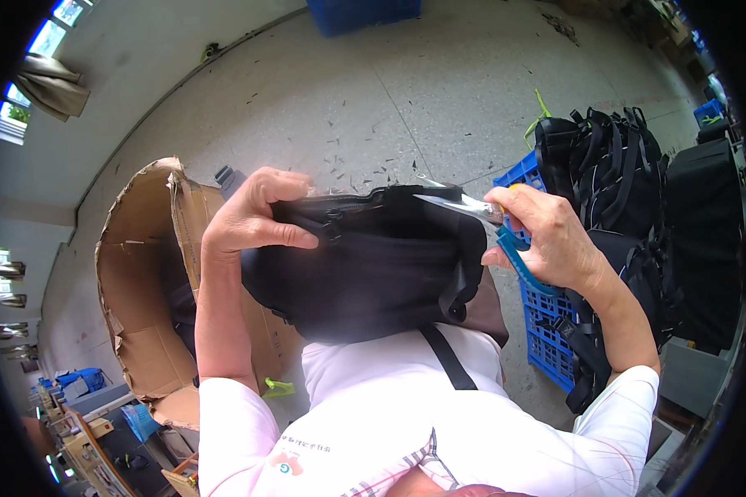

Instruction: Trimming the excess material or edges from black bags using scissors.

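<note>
The left hand pinched the far edge of the black bag before the white shirt, the right hand gripped scissors by that edge, and slackened fabric could have invited an accidental nick

We identify the finishes as follows. The bag is black, matt cloth. The scissors combine smooth, glossy metal blades with blue handles that look like plastic. We class the crate as blue plastic and the box as matt brown cardboard with rough edges. The shirt is soft white cloth; the strap is flat, black, matt webbing. The floor appears hard and speckled, with a faint sheen.
</note>
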A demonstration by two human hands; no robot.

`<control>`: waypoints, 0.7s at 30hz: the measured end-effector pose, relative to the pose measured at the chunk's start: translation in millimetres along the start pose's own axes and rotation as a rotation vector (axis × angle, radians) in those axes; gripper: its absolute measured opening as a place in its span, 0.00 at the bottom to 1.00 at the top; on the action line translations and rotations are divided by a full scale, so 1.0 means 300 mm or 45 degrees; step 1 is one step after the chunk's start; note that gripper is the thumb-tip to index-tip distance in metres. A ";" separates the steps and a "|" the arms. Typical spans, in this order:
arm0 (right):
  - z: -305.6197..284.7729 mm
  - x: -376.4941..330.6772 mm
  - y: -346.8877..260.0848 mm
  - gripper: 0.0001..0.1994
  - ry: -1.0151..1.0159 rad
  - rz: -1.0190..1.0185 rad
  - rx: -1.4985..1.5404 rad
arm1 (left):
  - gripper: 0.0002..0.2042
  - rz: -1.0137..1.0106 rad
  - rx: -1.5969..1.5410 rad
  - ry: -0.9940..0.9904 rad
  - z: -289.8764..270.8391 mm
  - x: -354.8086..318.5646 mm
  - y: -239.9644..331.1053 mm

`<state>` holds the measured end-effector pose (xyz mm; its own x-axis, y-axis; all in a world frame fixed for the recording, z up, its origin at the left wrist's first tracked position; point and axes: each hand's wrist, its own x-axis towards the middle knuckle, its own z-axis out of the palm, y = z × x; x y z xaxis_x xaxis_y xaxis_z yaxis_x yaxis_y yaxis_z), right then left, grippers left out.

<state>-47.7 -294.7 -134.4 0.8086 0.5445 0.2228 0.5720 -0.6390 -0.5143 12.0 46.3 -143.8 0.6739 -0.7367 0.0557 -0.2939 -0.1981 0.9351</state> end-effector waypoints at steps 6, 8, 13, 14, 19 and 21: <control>-0.012 0.023 0.011 0.24 -0.056 -0.123 -0.098 | 0.30 -0.016 -0.119 0.077 0.011 0.003 -0.002; -0.031 0.018 0.004 0.22 -0.075 -0.182 -0.279 | 0.15 0.013 -0.003 0.004 -0.001 0.004 -0.001; -0.067 0.022 0.005 0.22 -0.148 -0.139 -0.358 | 0.28 0.015 -0.037 0.048 0.032 0.012 0.011; -0.078 0.031 -0.015 0.25 -0.147 -0.139 -0.404 | 0.27 0.028 -0.016 0.039 0.035 0.016 0.014; -0.092 0.074 -0.023 0.26 -0.252 -0.186 -0.491 | 0.17 0.092 0.007 -0.014 0.041 0.028 0.036; -0.089 0.074 -0.017 0.25 -0.246 -0.207 -0.497 | 0.15 0.136 0.023 -0.050 0.034 0.029 0.033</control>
<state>-28.9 -293.7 -104.7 0.6846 0.7225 0.0971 0.7285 -0.6732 -0.1270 8.1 31.4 -137.5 0.6111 -0.7790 0.1404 -0.3748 -0.1285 0.9181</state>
